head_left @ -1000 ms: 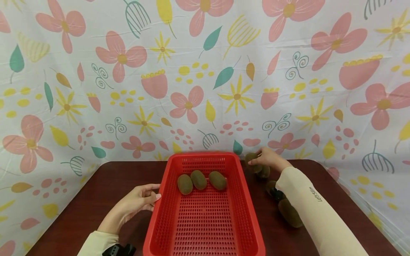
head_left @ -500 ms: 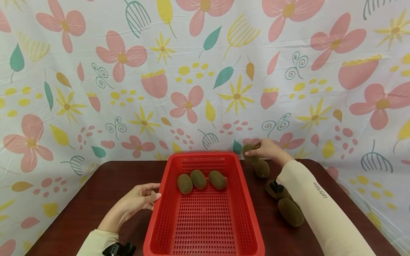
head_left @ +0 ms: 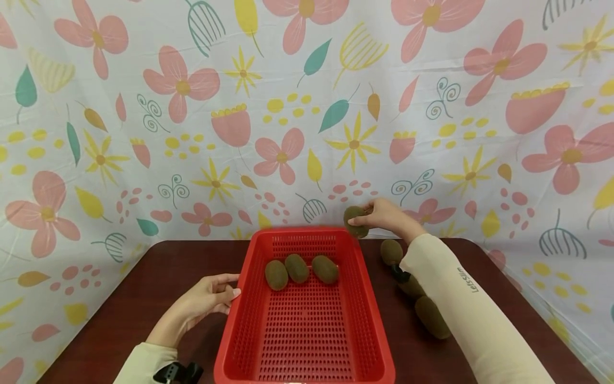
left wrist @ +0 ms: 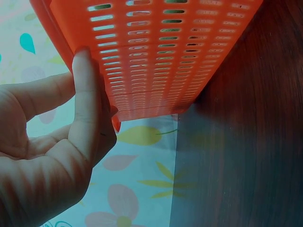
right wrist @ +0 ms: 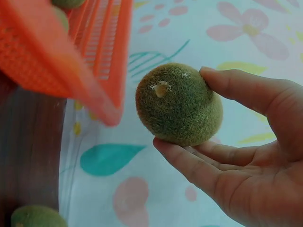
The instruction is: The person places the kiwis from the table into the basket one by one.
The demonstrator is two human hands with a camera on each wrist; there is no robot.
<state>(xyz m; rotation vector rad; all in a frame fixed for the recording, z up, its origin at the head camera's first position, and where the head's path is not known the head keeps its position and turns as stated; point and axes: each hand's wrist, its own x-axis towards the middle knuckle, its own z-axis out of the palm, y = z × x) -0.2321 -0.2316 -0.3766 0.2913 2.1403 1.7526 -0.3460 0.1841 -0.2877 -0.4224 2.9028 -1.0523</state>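
A brown fuzzy kiwi [head_left: 355, 222] is pinched between thumb and fingers of my right hand [head_left: 384, 216], raised beside the far right corner of the red basket [head_left: 307, 330]. In the right wrist view the kiwi [right wrist: 177, 104] shows its pale stem end, apart from the basket's rim. My left hand [head_left: 203, 298] holds the basket's left side. The left wrist view shows its thumb [left wrist: 85, 90] against the slotted outer wall, just under the rim. Inside the basket's far half lie three kiwis, one at left [head_left: 276, 275], one in the middle [head_left: 297, 268] and one at right [head_left: 325, 269].
Right of the basket, more kiwis lie in a row on the dark wooden table [head_left: 129, 298]: one far back [head_left: 391, 252], one partly hidden by the right sleeve [head_left: 412, 287], and one nearest [head_left: 432, 317]. A flower-printed cloth [head_left: 307, 106] hangs behind the table.
My right hand has lifted the kiwi and carried it left, from the table beside the basket to the basket's far right corner. The left hand and the basket stay in place.
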